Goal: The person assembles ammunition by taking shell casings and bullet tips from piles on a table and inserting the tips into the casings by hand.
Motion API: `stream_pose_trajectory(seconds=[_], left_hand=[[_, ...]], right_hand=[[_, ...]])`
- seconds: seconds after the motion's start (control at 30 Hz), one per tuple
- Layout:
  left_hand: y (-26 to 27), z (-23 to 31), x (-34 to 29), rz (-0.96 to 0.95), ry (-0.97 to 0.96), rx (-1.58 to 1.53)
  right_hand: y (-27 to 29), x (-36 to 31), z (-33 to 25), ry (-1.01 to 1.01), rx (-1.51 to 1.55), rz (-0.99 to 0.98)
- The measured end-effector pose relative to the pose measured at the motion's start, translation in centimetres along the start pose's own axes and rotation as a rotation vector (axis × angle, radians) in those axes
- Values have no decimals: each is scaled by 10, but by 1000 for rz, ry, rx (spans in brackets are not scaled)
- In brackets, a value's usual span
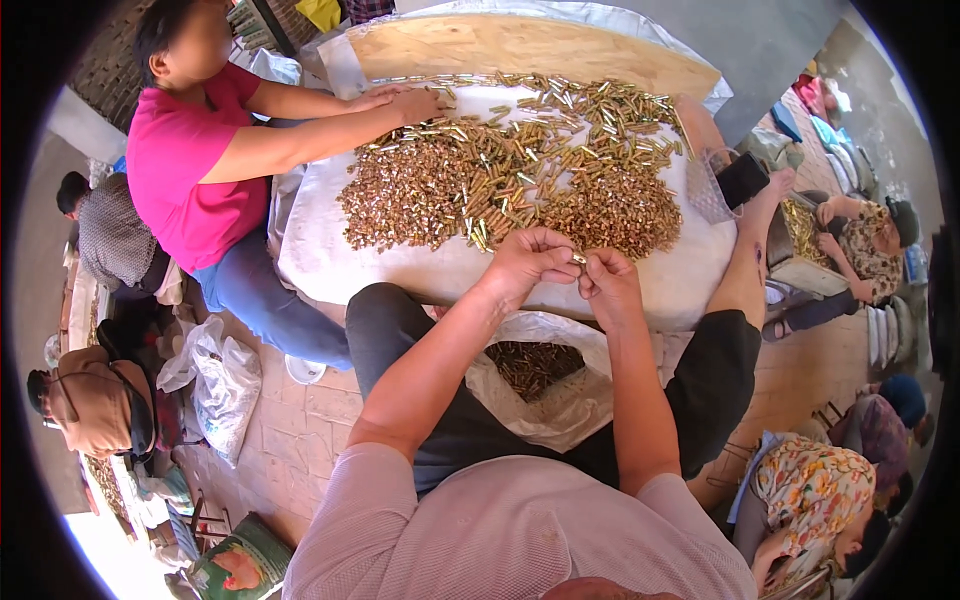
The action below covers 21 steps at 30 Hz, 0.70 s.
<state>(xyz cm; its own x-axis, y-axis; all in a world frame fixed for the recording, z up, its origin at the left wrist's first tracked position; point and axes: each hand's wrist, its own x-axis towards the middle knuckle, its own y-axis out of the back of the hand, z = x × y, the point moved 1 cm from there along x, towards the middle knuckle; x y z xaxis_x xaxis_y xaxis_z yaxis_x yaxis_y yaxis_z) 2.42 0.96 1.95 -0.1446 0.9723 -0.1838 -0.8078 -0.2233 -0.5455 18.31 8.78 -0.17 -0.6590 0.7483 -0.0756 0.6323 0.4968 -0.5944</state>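
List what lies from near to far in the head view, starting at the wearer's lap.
White plastic sack of brass pieces → left hand and right hand pinching a small brass piece → heap of small brass tubes on white cloth → pale wooden board.

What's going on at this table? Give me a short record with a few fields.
Left hand: pinching a small brass piece with the right hand
Right hand: at the same piece, fingers closed
Table: white cover, heaped with small brass metal pieces
Between the knees: white bag holding more pieces
Co-worker: person in a pink shirt, both hands on the heap
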Motion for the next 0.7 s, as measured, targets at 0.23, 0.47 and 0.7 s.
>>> stream_pose_trajectory(seconds=[0.23, 0.47, 0.7], left_hand=[[-6, 6, -6, 49, 47, -32], [52, 35, 0, 465, -316, 1327], [60, 24, 9, 719, -16, 1764]], right_hand=[[1, -1, -3, 8, -15, 1], [5, -8, -13, -149, -332, -182], [11, -6, -2, -184, -893, -413]])
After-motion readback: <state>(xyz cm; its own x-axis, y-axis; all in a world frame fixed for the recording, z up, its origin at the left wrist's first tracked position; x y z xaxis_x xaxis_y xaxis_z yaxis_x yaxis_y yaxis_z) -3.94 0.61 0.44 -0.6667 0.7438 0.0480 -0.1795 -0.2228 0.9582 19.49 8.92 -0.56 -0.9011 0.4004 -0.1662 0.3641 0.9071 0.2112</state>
